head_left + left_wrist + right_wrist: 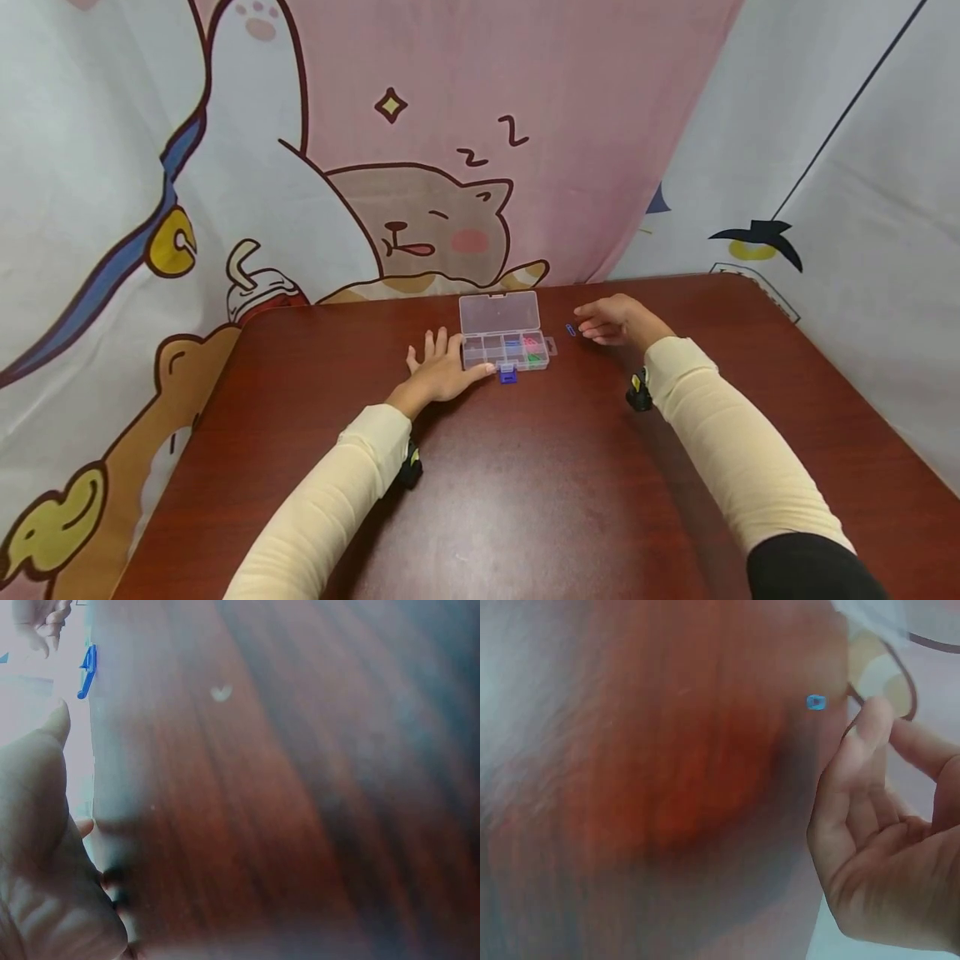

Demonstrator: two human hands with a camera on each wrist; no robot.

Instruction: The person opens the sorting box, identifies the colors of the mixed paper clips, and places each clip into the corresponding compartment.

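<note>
A clear plastic compartment box [491, 364] stands on the table with its lid [499, 313] raised and a blue latch [507, 376] at its front. My left hand [438, 372] rests at the box's left side, fingers spread and thumb along its front edge. Pink clips [530, 342], green clips [534, 357] and something blue lie in the right-hand compartments. To the right of the box, a small blue paper clip [571, 330] lies on the table. Beside it hovers my right hand [611, 320], fingers loosely bent, with nothing visible in them; the right wrist view shows the blue clip apart from the fingertips.
A brown wooden table [525, 483] extends on all sides of the box. Close behind its far edge hangs a cartoon-printed cloth [600, 125]. A clear hang tab [551, 345] sticks out from the box's right side.
</note>
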